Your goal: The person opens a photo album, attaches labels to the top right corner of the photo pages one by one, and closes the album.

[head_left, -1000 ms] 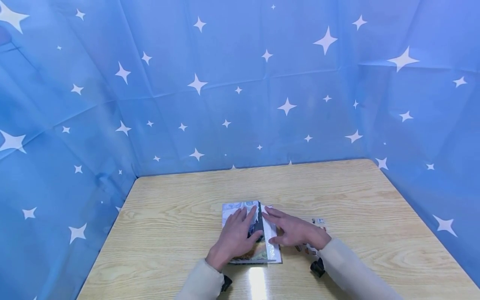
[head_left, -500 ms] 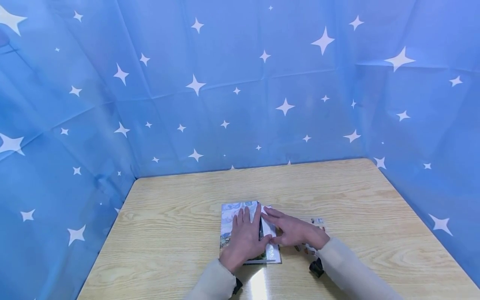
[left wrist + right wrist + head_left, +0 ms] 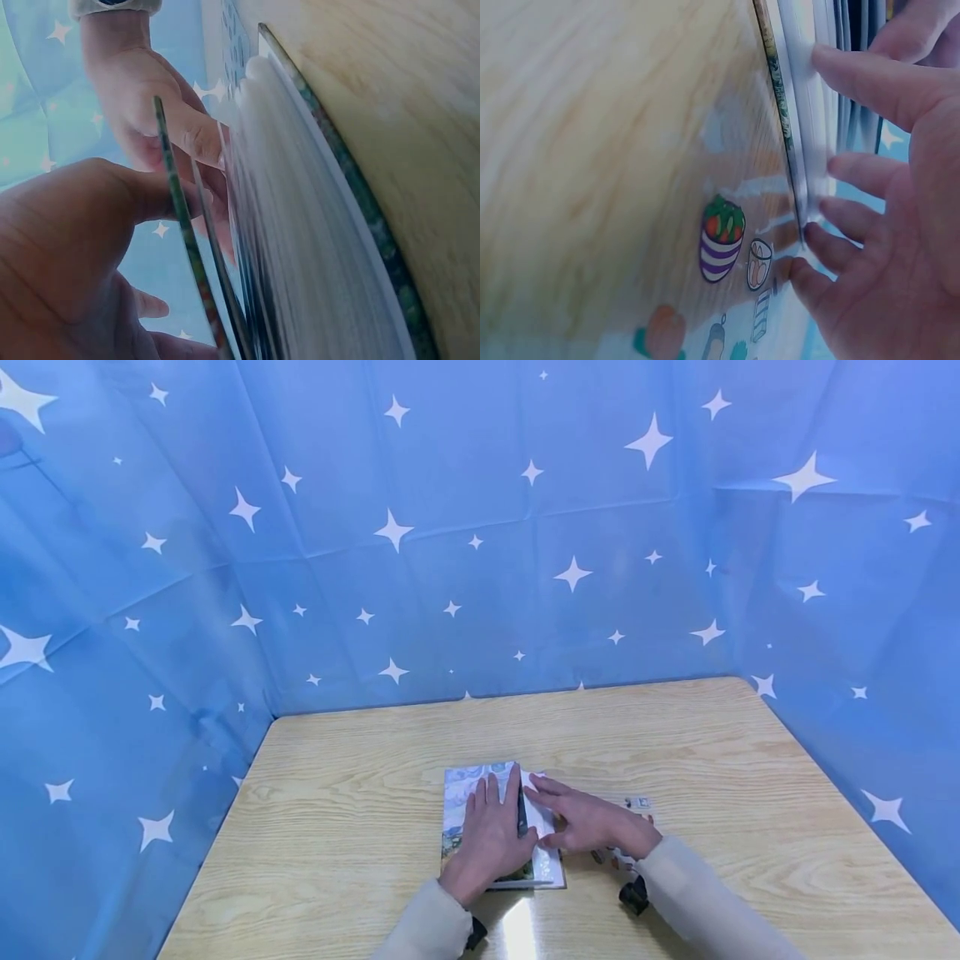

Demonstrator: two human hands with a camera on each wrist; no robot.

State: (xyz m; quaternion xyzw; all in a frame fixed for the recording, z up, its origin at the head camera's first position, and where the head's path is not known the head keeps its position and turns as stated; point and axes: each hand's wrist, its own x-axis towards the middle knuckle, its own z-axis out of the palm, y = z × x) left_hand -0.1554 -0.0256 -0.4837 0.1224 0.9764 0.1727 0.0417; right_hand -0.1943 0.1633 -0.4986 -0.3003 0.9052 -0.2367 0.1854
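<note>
A thick book (image 3: pixel 459 787) with a painted, picture-covered cover lies on the table in the head view, its cover partly raised. My left hand (image 3: pixel 489 839) lies over that cover with its fingers straight. Seen from the left wrist, the front cover (image 3: pixel 186 217) stands apart from the stack of pages (image 3: pixel 296 217), and the left thumb reaches past its edge. My right hand (image 3: pixel 592 822) rests at the book's right side, on the white page (image 3: pixel 552 870). From the right wrist, its extended fingers touch the page edges near the back cover (image 3: pixel 778 97).
Partly under the right wrist lies a clear sticker sheet (image 3: pixel 639 802); printed food pictures such as a striped vegetable cup (image 3: pixel 721 240) show on it. The wooden table (image 3: pixel 337 810) meets a blue star-patterned curtain (image 3: pixel 450 568) at its back and sides.
My left hand has slid right across the cover, bringing its thumb close to the right hand; it has barely moved in the last half second. The right hand stays in place.
</note>
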